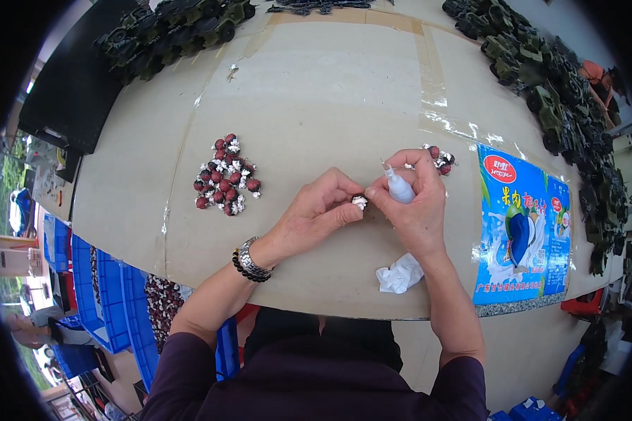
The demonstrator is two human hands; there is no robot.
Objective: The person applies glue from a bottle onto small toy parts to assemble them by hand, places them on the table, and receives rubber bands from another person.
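Observation:
My left hand (321,209) pinches a small dark-red and white piece (359,202) between thumb and fingers above the table. Close against it, my right hand (420,210) is wrapped round a pale squeeze bottle (399,188) with a thin nozzle pointing up and away. The right thumb and fingertip also reach the small piece; whether they grip it I cannot tell. To the left lies a pile of similar red and white pieces (225,177). A smaller cluster of such pieces (440,160) sits just beyond my right hand, partly hidden by it.
A crumpled white tissue (400,274) lies near the table's front edge. A blue printed sheet (523,224) covers the right side. Green model vehicles (548,105) line the far right, with more vehicles (179,35) at far left. Blue crates (135,316) stand below left.

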